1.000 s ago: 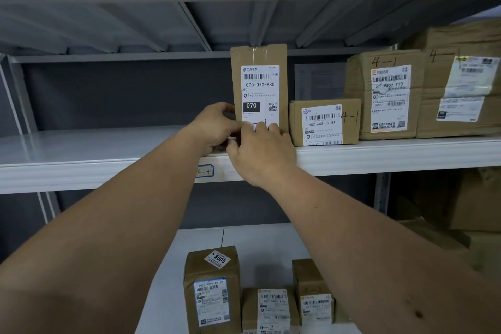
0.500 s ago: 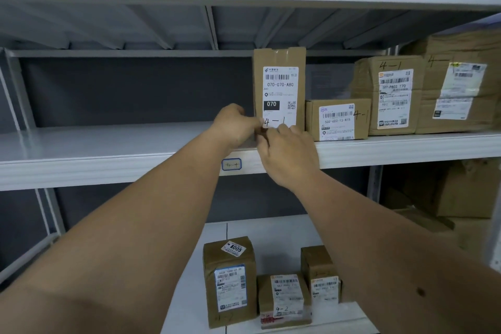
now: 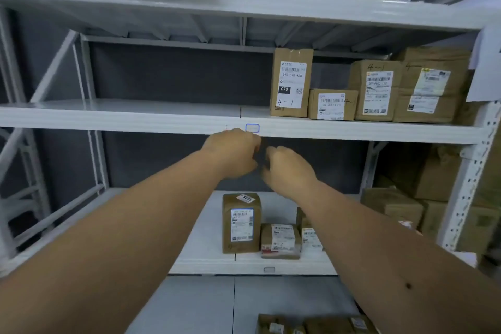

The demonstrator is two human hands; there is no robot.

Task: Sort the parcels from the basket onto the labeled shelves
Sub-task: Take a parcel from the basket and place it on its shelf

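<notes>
- Both hands had let go of the tall parcel (image 3: pixel 291 83) and dropped below the shelf (image 3: pixel 122 119) edge, apart from it.
- That parcel stood upright at the left end of the 4-1 row, label out, probably so the code reads.
- Left hand (image 3: pixel 235 154) and right hand (image 3: pixel 287 168) were loosely curled, holding nothing.
- Little blue tag (image 3: pixel 252 128) marked the shelf's front edge.

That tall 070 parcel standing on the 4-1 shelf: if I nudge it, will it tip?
Probably. The tall 070 parcel stands on its narrow end, so a high push could topple it. The low parcel on its right may brace it that way. Its cardboard looks stiff.
</notes>
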